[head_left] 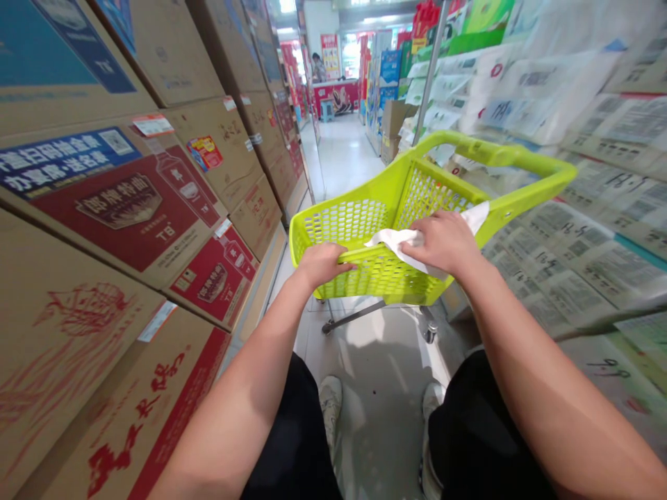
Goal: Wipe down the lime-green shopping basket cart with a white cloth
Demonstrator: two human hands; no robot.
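Observation:
A lime-green plastic shopping cart (359, 215) stands sideways in front of me, its handle at the upper right. My left hand (324, 265) is closed over the near rim, toward the cart's left end. Farther right on the same rim, my right hand (442, 242) presses a white cloth (399, 243) against the edge. Part of the cloth hangs outside the basket, and another bit shows behind the hand. The fingers of my right hand are bent around the cloth.
Stacked cartons (130, 208) line the left side. Shelves of packaged paper goods (563, 243) stand on the right. Cart wheels (430, 333) rest on the floor before my feet. A person (319, 68) is at a red counter (347, 94) far down the aisle.

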